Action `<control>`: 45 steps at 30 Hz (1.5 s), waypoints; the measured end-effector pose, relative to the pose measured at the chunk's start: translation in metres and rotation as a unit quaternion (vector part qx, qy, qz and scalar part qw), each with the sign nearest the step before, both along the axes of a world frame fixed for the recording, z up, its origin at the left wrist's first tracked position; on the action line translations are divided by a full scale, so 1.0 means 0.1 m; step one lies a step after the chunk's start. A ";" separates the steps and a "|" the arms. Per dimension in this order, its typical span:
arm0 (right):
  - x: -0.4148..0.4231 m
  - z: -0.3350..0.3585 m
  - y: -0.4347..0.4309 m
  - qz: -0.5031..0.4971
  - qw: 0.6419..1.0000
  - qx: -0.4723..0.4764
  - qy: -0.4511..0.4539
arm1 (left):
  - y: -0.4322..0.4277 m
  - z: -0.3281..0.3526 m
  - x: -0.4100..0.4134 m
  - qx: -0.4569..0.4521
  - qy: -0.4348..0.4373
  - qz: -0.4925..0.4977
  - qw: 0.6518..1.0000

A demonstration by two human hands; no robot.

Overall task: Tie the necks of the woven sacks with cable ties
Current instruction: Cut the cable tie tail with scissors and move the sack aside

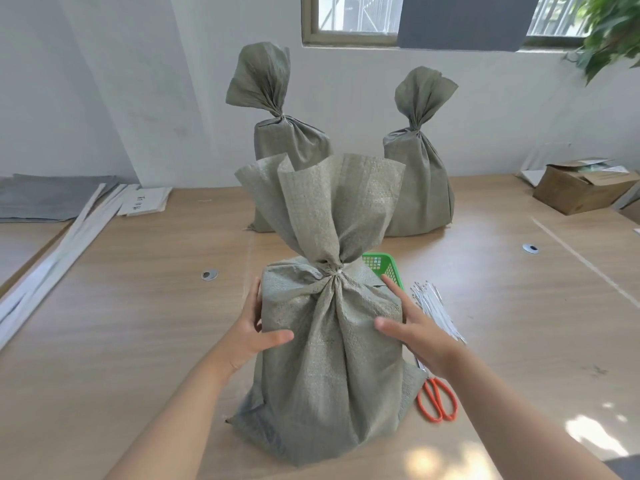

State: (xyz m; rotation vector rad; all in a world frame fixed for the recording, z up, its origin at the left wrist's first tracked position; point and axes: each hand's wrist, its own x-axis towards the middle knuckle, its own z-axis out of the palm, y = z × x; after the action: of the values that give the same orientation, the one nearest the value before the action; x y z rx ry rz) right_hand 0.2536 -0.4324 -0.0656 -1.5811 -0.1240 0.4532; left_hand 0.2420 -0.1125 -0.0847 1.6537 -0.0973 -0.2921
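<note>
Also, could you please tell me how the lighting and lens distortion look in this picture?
Head view: daylight comes from the window; sun patches dapple the table at lower right; the wide-angle lens curves lines toward the frame edges; the plant is blurred.

At the middle of the surface [138, 323], near sack [332, 358] upright, left hand [252, 334] on its left side, right hand [415, 334] on its right. Behind it, left rear sack [277, 140] and right rear sack [419, 181], side by side. Just right: basket [384, 268] partly behind it, then cable ties [434, 313], scissors [438, 400] nearest. Far right, box [581, 192].
</note>
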 end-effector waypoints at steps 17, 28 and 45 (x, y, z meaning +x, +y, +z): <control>-0.30 -0.23 0.38 -0.101 0.994 -0.046 -0.018 | 0.06 -0.24 0.04 -0.049 -0.011 0.057 0.997; -0.06 0.27 0.48 -0.116 0.978 -0.023 -0.170 | 0.03 0.33 0.12 -0.112 -0.096 0.159 0.976; 0.28 0.70 -1.37 -0.038 0.989 0.046 -0.136 | -1.87 0.85 0.23 -0.087 -0.113 0.217 0.966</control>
State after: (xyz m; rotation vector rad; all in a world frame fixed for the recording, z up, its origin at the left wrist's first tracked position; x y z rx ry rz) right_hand 0.2816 -0.5692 0.0046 -1.5436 -0.2872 0.1681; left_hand 0.2649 -0.2993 0.0006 1.4823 0.0686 0.2339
